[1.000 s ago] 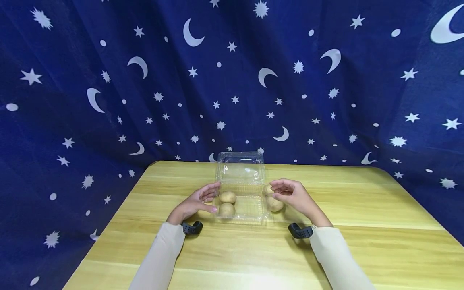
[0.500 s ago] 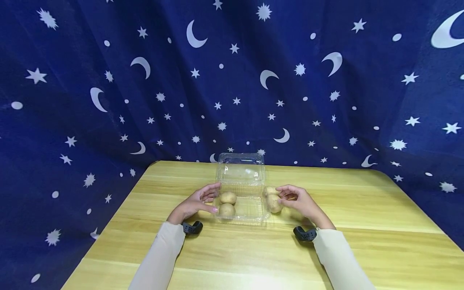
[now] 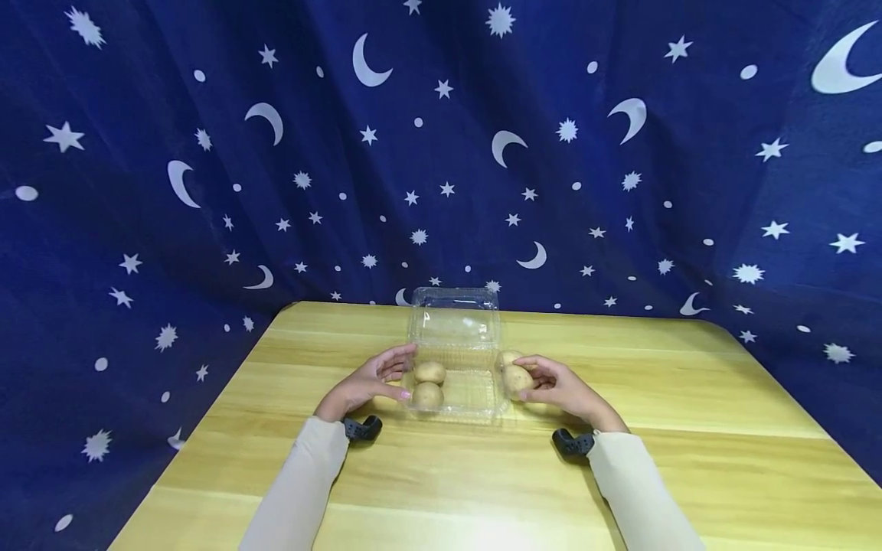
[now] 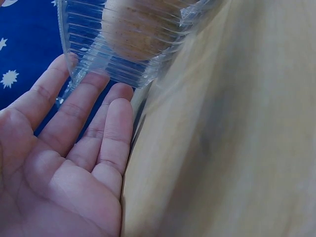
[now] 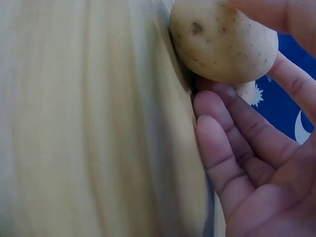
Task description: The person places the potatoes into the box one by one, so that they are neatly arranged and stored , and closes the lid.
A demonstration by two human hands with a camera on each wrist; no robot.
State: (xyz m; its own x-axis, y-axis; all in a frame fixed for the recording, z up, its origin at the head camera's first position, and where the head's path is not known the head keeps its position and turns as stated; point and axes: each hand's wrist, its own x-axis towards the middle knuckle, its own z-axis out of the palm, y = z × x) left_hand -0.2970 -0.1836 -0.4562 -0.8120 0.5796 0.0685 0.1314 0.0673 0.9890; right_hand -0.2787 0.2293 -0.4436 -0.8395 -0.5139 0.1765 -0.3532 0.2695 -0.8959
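Note:
A clear plastic clamshell box (image 3: 475, 394) stands on the table with its lid (image 3: 455, 317) raised at the back. Inside, against its left side, lie two potatoes, a rear one (image 3: 430, 372) and a front one (image 3: 427, 396). My left hand (image 3: 365, 385) spans that side; in the left wrist view its nearly straight fingers (image 4: 71, 113) touch the ribbed wall. Outside the right wall, my right hand (image 3: 568, 392) grips a potato (image 5: 224, 44) between thumb and fingers. Another potato (image 3: 510, 357) sits just behind it, partly covered.
The wooden table (image 3: 441, 482) reaches back to a dark blue curtain (image 3: 310, 153) with white moons and stars. Each wrist wears a black band, the left one (image 3: 363, 428) and the right one (image 3: 573, 444), near the tabletop.
The right hand has come down from above the rear potato to the front one on the right and now grips it. The left hand stays at the box's side.

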